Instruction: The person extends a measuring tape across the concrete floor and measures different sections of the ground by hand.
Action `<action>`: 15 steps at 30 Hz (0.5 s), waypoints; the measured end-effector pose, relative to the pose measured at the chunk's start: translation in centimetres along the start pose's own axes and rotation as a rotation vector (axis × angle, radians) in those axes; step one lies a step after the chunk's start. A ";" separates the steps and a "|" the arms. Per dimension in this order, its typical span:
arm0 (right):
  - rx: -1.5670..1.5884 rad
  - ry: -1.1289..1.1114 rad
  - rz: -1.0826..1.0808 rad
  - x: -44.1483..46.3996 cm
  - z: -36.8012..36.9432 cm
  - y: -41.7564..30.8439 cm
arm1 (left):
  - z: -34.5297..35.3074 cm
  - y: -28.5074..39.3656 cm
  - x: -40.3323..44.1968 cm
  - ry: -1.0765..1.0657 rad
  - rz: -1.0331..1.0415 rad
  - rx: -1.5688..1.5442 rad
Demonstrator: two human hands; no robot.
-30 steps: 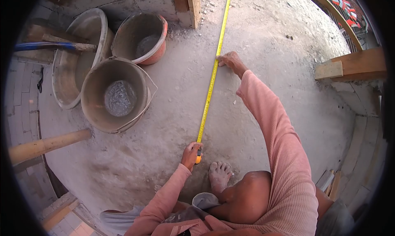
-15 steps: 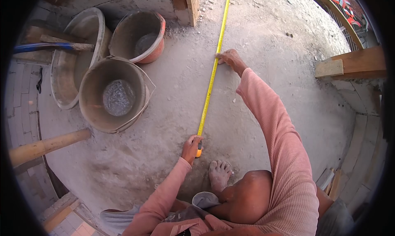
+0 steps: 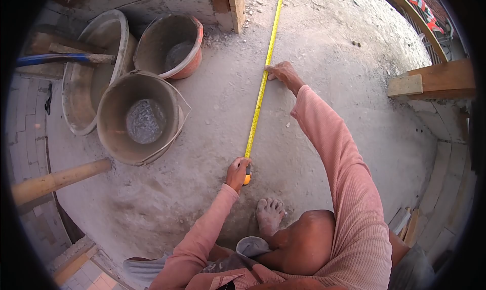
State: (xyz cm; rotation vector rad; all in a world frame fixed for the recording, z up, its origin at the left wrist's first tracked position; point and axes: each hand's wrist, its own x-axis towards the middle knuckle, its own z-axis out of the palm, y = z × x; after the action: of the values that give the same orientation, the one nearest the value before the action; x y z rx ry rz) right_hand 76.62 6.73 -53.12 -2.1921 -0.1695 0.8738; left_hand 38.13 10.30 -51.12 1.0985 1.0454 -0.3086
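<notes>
My left hand [image 3: 236,174] is closed around the yellow and black case of a tape measure [image 3: 247,175], just in front of my bare foot. From the case the yellow blade [image 3: 258,104] runs out straight across the dusty concrete floor and past the top of the view. Farther along, my right hand [image 3: 286,74] reaches in from the right, its fingers bent and their tips on the blade's edge. The underside of that grip is hidden.
On the left stand a handled bucket [image 3: 112,119], a reddish tub [image 3: 191,62] and a long grey trough [image 3: 76,113] with a blue-handled tool [image 3: 61,58] across it. A bamboo pole [image 3: 66,179] juts in below them. Timber [image 3: 443,78] sticks out on the right.
My left hand has slid a little forward along the floor with the tape case, shortening the blade between my hands. My right hand stays at nearly the same spot.
</notes>
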 end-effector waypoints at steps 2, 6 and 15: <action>0.003 -0.001 -0.008 0.0 0.0 0.1 | 0.0 -0.4 0.4 0.017 0.019 0.040; 0.002 0.000 -0.015 0.0 0.1 0.0 | 0.5 0.7 -0.4 0.039 -0.010 0.012; 0.008 0.003 0.000 0.2 0.1 0.2 | 0.7 -0.8 0.9 0.087 0.036 0.012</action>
State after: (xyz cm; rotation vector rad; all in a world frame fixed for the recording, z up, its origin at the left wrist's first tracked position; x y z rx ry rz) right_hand 76.69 6.78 -53.45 -2.1855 -0.1641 0.8703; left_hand 38.41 9.61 -52.27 1.1491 1.1008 -0.2397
